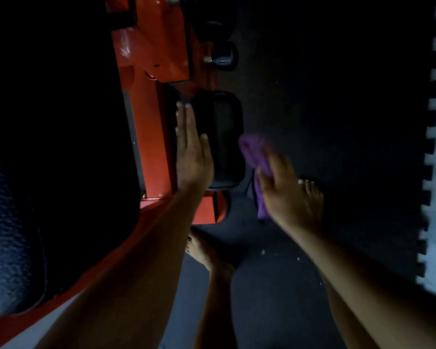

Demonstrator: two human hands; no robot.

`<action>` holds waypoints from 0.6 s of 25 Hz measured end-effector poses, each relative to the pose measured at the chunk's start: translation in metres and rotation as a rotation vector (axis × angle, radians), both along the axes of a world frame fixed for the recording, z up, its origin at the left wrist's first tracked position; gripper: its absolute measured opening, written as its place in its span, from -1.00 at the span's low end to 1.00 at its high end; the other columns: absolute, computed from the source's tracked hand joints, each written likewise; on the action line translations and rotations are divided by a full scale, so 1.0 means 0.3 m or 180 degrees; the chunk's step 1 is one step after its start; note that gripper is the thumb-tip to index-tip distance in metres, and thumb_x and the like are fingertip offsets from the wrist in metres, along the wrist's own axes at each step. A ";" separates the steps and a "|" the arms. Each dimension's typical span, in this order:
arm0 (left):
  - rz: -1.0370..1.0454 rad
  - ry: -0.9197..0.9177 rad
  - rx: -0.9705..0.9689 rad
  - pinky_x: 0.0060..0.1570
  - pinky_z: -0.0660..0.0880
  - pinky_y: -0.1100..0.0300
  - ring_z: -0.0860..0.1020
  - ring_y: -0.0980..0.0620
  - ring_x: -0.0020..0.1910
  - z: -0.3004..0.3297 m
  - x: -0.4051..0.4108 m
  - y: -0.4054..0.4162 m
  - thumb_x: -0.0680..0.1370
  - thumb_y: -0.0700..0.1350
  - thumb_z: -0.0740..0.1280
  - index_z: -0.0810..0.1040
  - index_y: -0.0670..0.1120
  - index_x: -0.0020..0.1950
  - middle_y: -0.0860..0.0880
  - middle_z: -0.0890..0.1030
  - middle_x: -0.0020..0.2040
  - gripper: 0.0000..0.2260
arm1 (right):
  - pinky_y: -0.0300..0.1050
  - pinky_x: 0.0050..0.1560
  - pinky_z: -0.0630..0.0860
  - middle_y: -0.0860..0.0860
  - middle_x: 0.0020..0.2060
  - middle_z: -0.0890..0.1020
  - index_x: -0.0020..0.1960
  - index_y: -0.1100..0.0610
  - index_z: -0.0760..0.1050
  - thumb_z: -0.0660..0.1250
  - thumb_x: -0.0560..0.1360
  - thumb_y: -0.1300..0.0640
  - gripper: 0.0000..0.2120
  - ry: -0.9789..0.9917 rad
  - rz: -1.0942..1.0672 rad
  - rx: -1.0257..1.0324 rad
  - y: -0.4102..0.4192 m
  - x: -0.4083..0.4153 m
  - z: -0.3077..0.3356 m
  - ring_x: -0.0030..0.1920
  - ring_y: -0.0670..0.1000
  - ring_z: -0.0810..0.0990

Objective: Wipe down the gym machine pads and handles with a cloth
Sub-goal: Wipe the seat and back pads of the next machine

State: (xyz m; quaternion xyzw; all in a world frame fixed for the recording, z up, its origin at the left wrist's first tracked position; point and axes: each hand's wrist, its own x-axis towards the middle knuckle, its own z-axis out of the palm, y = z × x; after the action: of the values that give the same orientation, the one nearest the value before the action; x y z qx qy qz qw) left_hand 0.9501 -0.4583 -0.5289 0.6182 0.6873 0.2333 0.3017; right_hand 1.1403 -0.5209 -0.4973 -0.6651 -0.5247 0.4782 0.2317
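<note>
Pad (220, 137): black, rounded rectangle, dull sheen, mounted beside the orange frame (146, 117), long axis running away from the viewer
Cloth (256, 157): purple, crumpled and blurred, at the pad's right edge, one end hanging down toward the dark floor

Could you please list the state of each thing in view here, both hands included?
Left hand: open, fingers straight, flat against the left side of the small pad.
Right hand: gripping the cloth, blurred.
Cloth: purple, bunched, at the small pad's right edge.
Small pad: black, mounted on the frame.
Frame: orange, glossy.
Large pad: black, textured, untouched.
</note>
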 end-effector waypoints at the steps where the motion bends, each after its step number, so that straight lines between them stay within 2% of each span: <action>1: 0.0039 -0.0036 0.0057 0.64 -0.02 -0.14 -0.02 -0.11 0.68 0.015 0.051 0.009 0.75 -0.09 0.05 0.02 -0.21 0.67 -0.19 0.01 0.69 -0.49 | -0.37 0.35 0.33 -0.03 0.39 0.43 0.54 0.01 0.32 0.19 0.65 -0.02 -0.54 0.0070 -0.0182 0.0220 0.105 0.016 -0.020 0.28 -0.05 0.50; 2: -0.0005 0.0054 0.0045 0.65 -0.07 -0.06 -0.01 -0.11 0.67 0.020 0.089 0.017 0.75 -0.08 0.04 0.04 -0.21 0.67 -0.19 0.03 0.68 -0.50 | -0.28 0.30 0.43 0.01 0.38 0.45 0.54 0.02 0.31 0.17 0.66 -0.05 -0.53 0.0137 -0.0305 0.0371 0.209 0.015 -0.054 0.28 -0.04 0.52; 4: -0.0217 0.0323 0.0026 0.63 -0.12 0.04 -0.02 -0.09 0.67 -0.010 0.088 0.027 0.74 0.03 -0.01 0.09 -0.20 0.66 -0.20 0.06 0.68 -0.47 | -0.27 0.30 0.42 0.11 0.46 0.38 0.58 0.07 0.25 0.14 0.68 -0.02 -0.51 0.0022 -0.0194 0.0583 0.376 -0.058 -0.110 0.38 -0.02 0.44; 6: -0.0327 0.0130 0.0020 0.64 -0.08 -0.01 -0.05 -0.08 0.67 -0.050 0.026 0.026 0.73 0.13 -0.03 0.08 -0.22 0.66 -0.24 0.04 0.67 -0.40 | -0.08 0.36 0.39 0.19 0.53 0.28 0.58 0.07 0.26 0.13 0.67 0.00 -0.51 -0.0181 -0.0051 0.0649 0.400 -0.153 -0.144 0.44 0.12 0.39; 8: -0.0394 -0.0112 -0.0023 0.65 -0.02 -0.07 -0.06 -0.12 0.68 -0.070 -0.039 0.025 0.73 0.15 -0.05 0.02 -0.23 0.66 -0.25 -0.01 0.68 -0.38 | 0.03 0.30 0.41 0.22 0.57 0.21 0.58 -0.01 0.27 0.15 0.66 0.06 -0.51 -0.0611 0.0062 0.0677 0.250 -0.208 -0.115 0.41 0.25 0.41; 10: -0.0432 -0.0097 -0.0150 0.65 -0.02 0.01 -0.03 -0.11 0.68 -0.061 -0.077 0.035 0.75 0.10 -0.05 -0.01 -0.24 0.67 -0.25 -0.02 0.68 -0.41 | 0.04 0.25 0.48 0.14 0.61 0.12 0.59 -0.13 0.21 0.19 0.64 0.15 -0.45 -0.0497 0.0321 0.0273 -0.019 -0.204 -0.035 0.42 0.24 0.40; 12: -0.0352 0.0112 -0.0199 0.64 -0.03 0.02 -0.03 -0.04 0.67 -0.037 -0.080 0.038 0.75 0.01 -0.01 -0.01 -0.23 0.67 -0.22 0.00 0.68 -0.45 | -0.06 0.29 0.53 0.15 0.58 0.21 0.57 -0.12 0.23 0.23 0.63 0.19 -0.44 -0.0102 0.0332 0.0168 -0.202 -0.159 0.053 0.43 0.08 0.40; 14: -0.0126 0.0143 -0.0070 0.64 -0.02 -0.02 -0.01 -0.07 0.67 -0.008 -0.030 0.029 0.75 -0.12 0.05 0.03 -0.25 0.66 -0.22 0.02 0.68 -0.49 | -0.39 0.35 0.35 0.21 0.43 0.42 0.51 0.09 0.35 0.24 0.61 0.15 -0.53 0.0077 -0.0064 0.0350 -0.118 -0.086 0.031 0.34 -0.17 0.37; 15: -0.0020 0.0057 -0.0012 0.64 -0.01 -0.04 0.01 -0.11 0.67 0.005 0.011 0.024 0.74 -0.17 0.08 0.05 -0.27 0.65 -0.23 0.05 0.67 -0.50 | -0.49 0.34 0.25 0.18 0.37 0.46 0.47 0.15 0.37 0.23 0.61 0.15 -0.57 0.0111 -0.0381 0.0453 -0.008 -0.061 0.016 0.31 -0.23 0.35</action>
State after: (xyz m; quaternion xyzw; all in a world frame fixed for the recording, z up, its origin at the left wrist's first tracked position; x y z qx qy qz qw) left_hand 0.9534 -0.4509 -0.5274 0.6218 0.6885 0.2255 0.2974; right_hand 1.1221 -0.5232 -0.4925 -0.6687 -0.5126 0.4365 0.3156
